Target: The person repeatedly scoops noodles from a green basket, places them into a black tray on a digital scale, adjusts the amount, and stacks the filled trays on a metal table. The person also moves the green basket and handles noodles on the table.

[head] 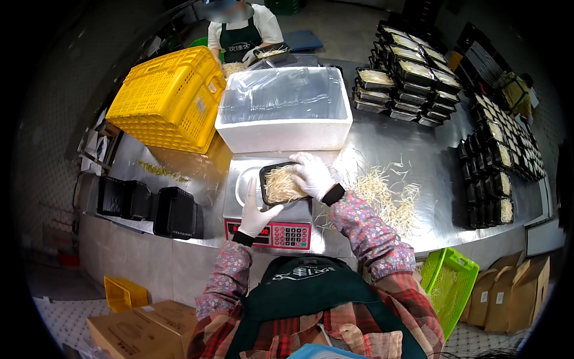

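A black plastic tray of bean sprouts (280,185) is over the steel plate of a red digital scale (291,236). My right hand (311,175), in a white glove, lies over the tray's right side, its fingers on the sprouts and rim. My left hand (256,214), gloved too, is at the tray's lower left with thumb and fingers spread; whether it touches the tray I cannot tell. Loose bean sprouts (385,197) lie heaped on the steel table to the right. Behind the scale stands a white foam box (284,137) full of clear plastic lids (287,98).
Yellow crates (166,98) stand at the back left, empty black trays (175,213) at the left edge. Stacked filled trays (412,72) rise at the back right, more (502,157) at the far right. Across the table a co-worker (244,36) holds a tray.
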Demonstrator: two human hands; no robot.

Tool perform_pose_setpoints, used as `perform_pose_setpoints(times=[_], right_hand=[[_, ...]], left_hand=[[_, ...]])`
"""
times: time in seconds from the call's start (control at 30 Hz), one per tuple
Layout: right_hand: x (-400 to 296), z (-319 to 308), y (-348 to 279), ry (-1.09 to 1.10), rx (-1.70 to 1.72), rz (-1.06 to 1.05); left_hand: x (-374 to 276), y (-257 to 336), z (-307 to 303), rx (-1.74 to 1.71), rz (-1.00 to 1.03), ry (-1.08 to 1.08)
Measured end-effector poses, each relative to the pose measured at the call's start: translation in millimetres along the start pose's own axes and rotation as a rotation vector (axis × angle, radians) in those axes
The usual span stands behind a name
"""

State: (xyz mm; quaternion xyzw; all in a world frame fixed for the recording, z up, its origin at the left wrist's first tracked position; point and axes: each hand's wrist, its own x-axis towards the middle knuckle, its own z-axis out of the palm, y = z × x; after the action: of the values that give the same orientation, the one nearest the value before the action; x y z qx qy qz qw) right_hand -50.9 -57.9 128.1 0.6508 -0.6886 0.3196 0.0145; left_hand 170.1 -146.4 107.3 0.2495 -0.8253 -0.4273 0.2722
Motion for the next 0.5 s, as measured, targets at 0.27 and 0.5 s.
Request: perform_pose_setpoints(times=[0.27,0.5], right_hand=[[-31.4,-26.0,54.2,0.356,0.500,0.363],[-34.8,16.3,14.3,0.183,0.272,0.172]], left_hand=[[7.8,11.8,4.3,0.441,0.283,-0.096],[76.3,5.5,44.4,0.611,0.306,-0.302]])
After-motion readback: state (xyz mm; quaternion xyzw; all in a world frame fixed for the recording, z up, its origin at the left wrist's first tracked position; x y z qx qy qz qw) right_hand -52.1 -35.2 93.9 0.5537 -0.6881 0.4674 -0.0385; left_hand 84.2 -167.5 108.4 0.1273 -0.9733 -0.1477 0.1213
